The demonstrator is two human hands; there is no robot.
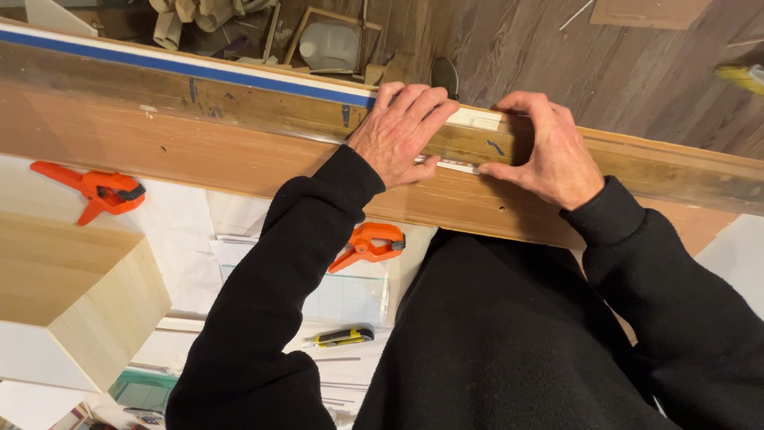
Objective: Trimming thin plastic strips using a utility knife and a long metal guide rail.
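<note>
A long wooden board [199, 135] runs across the view, with a blue-and-white strip [183, 65] along its far edge. My left hand [402, 131] lies flat on the board, fingers over the far edge, thumb pressing a small white strip [460, 166]. My right hand [545, 151] grips the board beside it, its thumb tip touching the same strip's right end. Black sleeves cover both arms.
Two orange spring clamps [99, 191] [370, 243] sit on the board's near edge. Below lie white sheets, a light wooden box [76, 302] and a yellow-black utility knife [342, 337]. A white jug [328, 45] and scraps rest on the wood floor beyond.
</note>
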